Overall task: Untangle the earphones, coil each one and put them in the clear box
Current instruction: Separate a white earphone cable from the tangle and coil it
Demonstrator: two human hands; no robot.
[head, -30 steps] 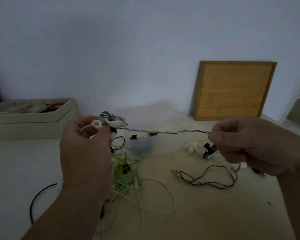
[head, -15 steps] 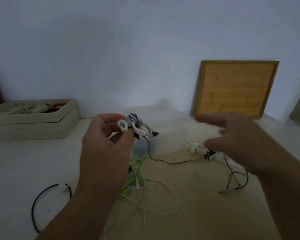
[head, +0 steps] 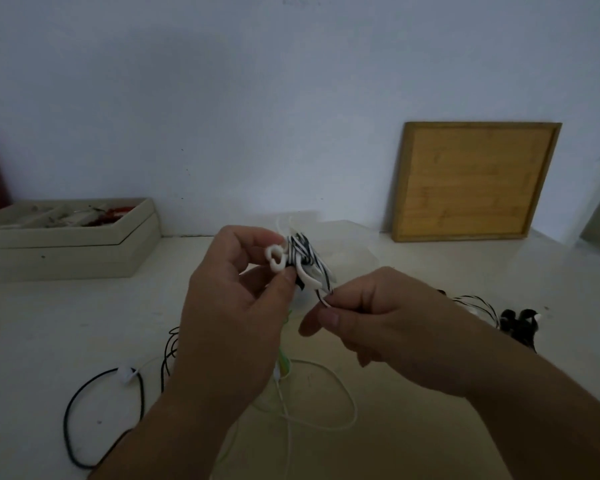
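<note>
1. Your left hand (head: 236, 323) holds the striped coil (head: 300, 259) up above the table (head: 49, 323), thumb and fingers clamped on its white ear hook (head: 276, 258).
2. Your right hand (head: 395, 330) pinches the coil's loose cable end between thumb and forefinger, just below and right of the coil.
3. The clear box (head: 354, 244) stands on the table right behind the coil; its contents cannot be made out.
4. A black cable (head: 66, 424), a white cable (head: 354, 405) and a green cable (head: 284, 367) lie loose under your hands.
5. Another earphone bundle (head: 520, 323) lies beside your right wrist.
6. A wooden board (head: 475, 181) leans on the wall; a tray (head: 66, 254) sits far left.
</note>
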